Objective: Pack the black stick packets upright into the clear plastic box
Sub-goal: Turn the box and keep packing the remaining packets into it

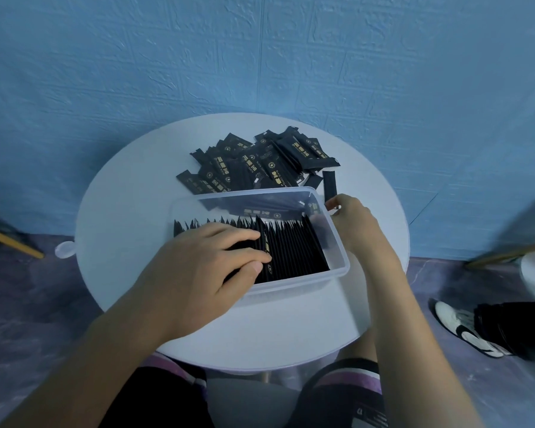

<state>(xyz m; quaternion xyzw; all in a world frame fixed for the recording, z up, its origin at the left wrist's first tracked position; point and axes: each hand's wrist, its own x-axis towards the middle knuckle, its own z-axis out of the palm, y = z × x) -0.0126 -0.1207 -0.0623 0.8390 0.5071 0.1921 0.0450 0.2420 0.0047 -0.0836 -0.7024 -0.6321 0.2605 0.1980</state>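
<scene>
Round white table point(121, 211). Clear plastic box point(294, 284) sits at its centre, holding a packed row point(294, 245) of black stick packets standing on edge. Left hand point(204, 261) is inside the box, fingers and thumb curled around packets at the row's left end. Right hand point(352, 217) pinches a single stick packet point(329, 183), upright, just outside the box's far right corner. Loose pile point(260, 162) of packets lies behind the box.
</scene>
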